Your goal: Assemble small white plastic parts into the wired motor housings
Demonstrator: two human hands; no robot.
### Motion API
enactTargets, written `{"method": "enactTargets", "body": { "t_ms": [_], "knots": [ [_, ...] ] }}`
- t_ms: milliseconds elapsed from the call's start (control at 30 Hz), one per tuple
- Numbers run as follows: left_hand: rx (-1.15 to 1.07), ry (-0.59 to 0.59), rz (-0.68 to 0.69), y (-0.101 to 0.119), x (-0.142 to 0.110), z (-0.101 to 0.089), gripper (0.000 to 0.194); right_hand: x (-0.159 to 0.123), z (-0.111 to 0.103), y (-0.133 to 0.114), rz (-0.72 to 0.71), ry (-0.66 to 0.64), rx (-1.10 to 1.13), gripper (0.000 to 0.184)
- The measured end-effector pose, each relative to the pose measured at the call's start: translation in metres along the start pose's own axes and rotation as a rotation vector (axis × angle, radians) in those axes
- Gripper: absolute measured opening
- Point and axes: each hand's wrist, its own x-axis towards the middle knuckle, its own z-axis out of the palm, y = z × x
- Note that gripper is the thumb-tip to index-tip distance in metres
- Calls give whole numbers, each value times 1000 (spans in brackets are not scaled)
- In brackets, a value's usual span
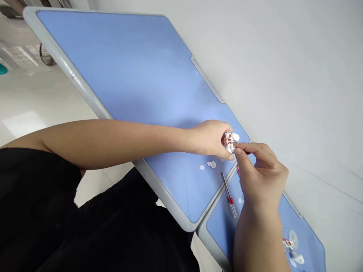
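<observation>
My left hand (211, 138) reaches over the blue tabletop and is closed around a small white plastic assembly (229, 140) with red wires and a thin metal shaft. From the other side, my right hand (262, 170) meets it, thumb and forefinger pinched together at the assembly's edge. Whatever sits between those fingertips is too small to make out. A white disc-like piece (235, 137) shows just beyond the assembly. Below the hands lies a screwdriver (229, 194) with a metal shaft and a red and clear handle, across the seam between two tables.
Small white pieces (211, 164) lie near my left wrist. On the second table (218, 223), a white assembly with a red wire and clear parts (293, 245) lies at the far right. A pale wall (297, 75) borders the tables. A grey rim (85, 90) edges the larger blue table (127, 64).
</observation>
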Motion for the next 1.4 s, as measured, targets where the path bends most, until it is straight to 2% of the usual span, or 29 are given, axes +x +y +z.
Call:
{"method": "enactTargets", "body": {
  "t_ms": [300,567,1067,1400],
  "knots": [
    [46,10,-5,2,-2,0,48,0,-1,-1,36,10,26,5],
    [24,36,16,0,0,2,45,0,-3,0,98,-35,57,9],
    [18,44,56,-4,1,2,39,1,-3,2,67,-35,80,8],
    [-39,9,69,-9,5,2,51,1,-4,1,27,-26,4,13]
  ]
}}
